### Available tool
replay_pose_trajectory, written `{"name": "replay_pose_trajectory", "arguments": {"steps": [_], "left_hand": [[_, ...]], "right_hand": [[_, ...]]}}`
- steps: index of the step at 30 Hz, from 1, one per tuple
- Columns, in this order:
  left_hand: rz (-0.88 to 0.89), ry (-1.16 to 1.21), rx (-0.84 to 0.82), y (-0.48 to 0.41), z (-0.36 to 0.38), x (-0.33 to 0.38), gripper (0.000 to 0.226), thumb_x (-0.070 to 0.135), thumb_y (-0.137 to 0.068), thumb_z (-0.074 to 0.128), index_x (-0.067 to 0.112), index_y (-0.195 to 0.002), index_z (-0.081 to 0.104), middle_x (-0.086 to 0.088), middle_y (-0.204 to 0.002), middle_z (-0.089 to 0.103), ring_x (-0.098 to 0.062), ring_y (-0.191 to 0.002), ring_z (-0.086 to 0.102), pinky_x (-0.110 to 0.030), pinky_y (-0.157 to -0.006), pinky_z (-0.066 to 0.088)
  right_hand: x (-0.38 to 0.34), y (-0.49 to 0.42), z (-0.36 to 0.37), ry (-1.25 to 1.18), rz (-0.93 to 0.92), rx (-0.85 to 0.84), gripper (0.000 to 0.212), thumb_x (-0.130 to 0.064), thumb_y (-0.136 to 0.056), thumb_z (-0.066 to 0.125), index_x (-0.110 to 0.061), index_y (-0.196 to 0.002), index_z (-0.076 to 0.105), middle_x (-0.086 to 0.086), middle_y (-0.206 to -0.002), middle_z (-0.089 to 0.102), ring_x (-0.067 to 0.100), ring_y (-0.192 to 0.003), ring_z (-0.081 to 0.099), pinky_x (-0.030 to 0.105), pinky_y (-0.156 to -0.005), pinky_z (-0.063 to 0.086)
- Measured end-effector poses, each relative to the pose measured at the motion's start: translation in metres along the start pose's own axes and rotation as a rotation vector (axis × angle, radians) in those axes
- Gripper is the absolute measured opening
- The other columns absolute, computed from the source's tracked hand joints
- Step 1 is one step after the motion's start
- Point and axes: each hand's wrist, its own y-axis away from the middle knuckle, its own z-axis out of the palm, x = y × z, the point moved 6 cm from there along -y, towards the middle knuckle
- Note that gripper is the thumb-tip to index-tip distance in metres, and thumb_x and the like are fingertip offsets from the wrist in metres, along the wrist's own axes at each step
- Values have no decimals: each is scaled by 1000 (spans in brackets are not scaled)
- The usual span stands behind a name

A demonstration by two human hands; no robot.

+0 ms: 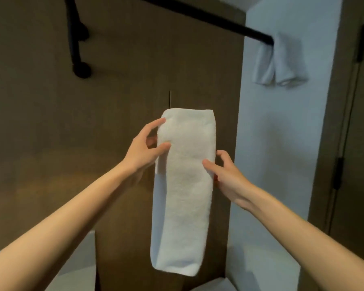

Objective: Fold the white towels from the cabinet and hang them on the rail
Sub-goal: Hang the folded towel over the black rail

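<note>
Folded towel [185, 185] hangs as a long narrow strip well below the rail [208, 18], under its middle stretch. It's held in the air in front of brown panels w/ a vertical seam, prob. the cabinet doors [114, 101]. Left hand [143, 150] pinches the strip's left edge near the top, thumb on the front face, fingers [162, 121] curled at the edge. Right hand [229, 175] pinches the right edge a bit lower, thumb on the front, other fingers behind the cloth. A hung towel [282, 59] is draped over the rail's right end, against the pale wall [282, 133].

Risks, as I judge them:
- Grip is on the upper part only, so the long lower part hangs free. Layers could slide apart or open on the lift to the rail; the left edge shows a loose under-layer.
- Hands at uneven heights could skew the strip, so it'd drape lopsided & slip off.
- Going too far toward the rail's right end might knock the hung towel.

Containers: cabinet doors below the rail look closed. Inside not visible, so can't tell what's in there.
</note>
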Motion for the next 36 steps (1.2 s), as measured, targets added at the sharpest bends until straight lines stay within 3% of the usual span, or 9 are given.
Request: {"name": "replay_pose_trajectory", "arguments": {"steps": [4,7,11,16,20,23,29,33,36], "left_hand": [[-7,133,31,-52,40,42,56,7,-88,65,30,-136,48,-3,-122,61,-11,-90,63,-35,-63,55],[41,173,41,-89,64,72,56,6,-87,66,29,-135,50,-1,-124,62,-15,-106,64,-24,-72,55],[109,255,27,-132,90,107,56,6,-87,67,25,-136,49,3,-117,66,-11,-94,68,-20,-64,55],[150,308,94,-185,108,136,57,6,-88,66,30,-137,47,7,-107,66,-6,-85,69,-21,-62,56],[152,365,131,-227,124,148,59,1,-90,61,29,-139,47,-2,-129,57,-19,-110,60,-25,-75,54],[205,383,153,-259,132,159,59,-1,-89,62,27,-139,48,3,-125,59,-5,-94,60,-14,-69,53],[472,106,288,-313,130,184,57,9,-85,70,27,-136,52,4,-109,65,-6,-95,64,-27,-90,54],[569,-72,398,-340,125,190,58,15,-86,69,33,-137,50,-5,-96,68,-14,-87,67,-24,-83,55],[625,-263,394,-358,129,185,61,24,-93,57,34,-147,31,-5,-113,61,-21,-100,60,-40,-90,52]], "right_hand": [[-54,-24,-63,-127,51,-60,84,-12,-92,62,-26,-153,7,10,-139,51,25,-102,61,39,-85,52],[-92,-33,-103,-115,-27,-59,69,-6,-89,64,-17,-146,28,8,-114,65,22,-87,67,33,-71,55],[-140,-54,-150,-169,-188,64,50,1,-84,67,-9,-129,49,12,-119,65,22,-89,66,29,-74,54],[-190,-82,-186,-80,-449,236,51,-4,-87,67,-25,-125,42,4,-109,68,17,-89,65,33,-83,54],[-217,-98,-198,10,-666,293,61,3,-86,60,-38,-123,35,0,-116,60,14,-99,63,35,-79,55],[-235,-111,-211,38,-816,357,63,10,-83,56,-36,-122,40,1,-121,60,11,-104,62,34,-77,56],[-275,-151,-234,272,-932,524,55,2,-84,57,-42,-113,41,-1,-101,68,12,-81,69,31,-69,58],[-298,-183,-247,351,-959,630,33,-4,-83,63,-33,-97,61,-1,-103,69,12,-90,66,16,-66,52],[-310,-212,-254,251,-956,639,33,-3,-81,66,-32,-94,72,-1,-104,71,10,-97,66,18,-81,53]]}}
